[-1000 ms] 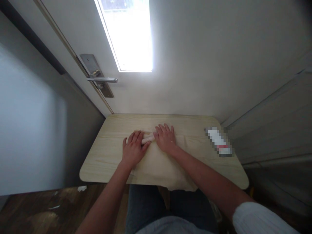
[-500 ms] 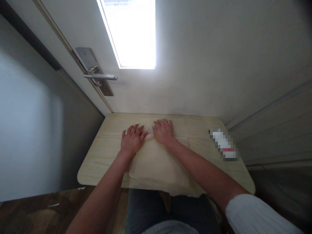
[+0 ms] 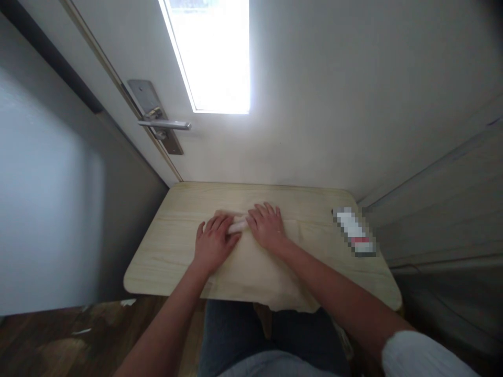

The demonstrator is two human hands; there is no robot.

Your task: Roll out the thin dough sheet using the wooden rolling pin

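A thin cream cloth [image 3: 255, 272] lies on the small wooden table, its near edge hanging over the front. Along its far side runs a narrow rolled part [image 3: 238, 225]. Over the left end of this roll my left hand [image 3: 215, 238] is bent, with the thumb on the near side and the fingers on the far side. My right hand [image 3: 268, 225] grips the roll's right end, its fingers reaching forward over it. The parts of the roll under both palms are hidden.
The light wood tabletop [image 3: 161, 251] has rounded corners and stands against a white door [image 3: 314, 120] with a metal handle [image 3: 168, 124]. A blurred-out object [image 3: 353, 230] lies at the table's right. A pale panel [image 3: 47, 209] stands on the left.
Both hands have drawn slightly toward me, and the rolled part between them now shows more clearly. Less cloth hangs over the front edge. The view has shifted a little.
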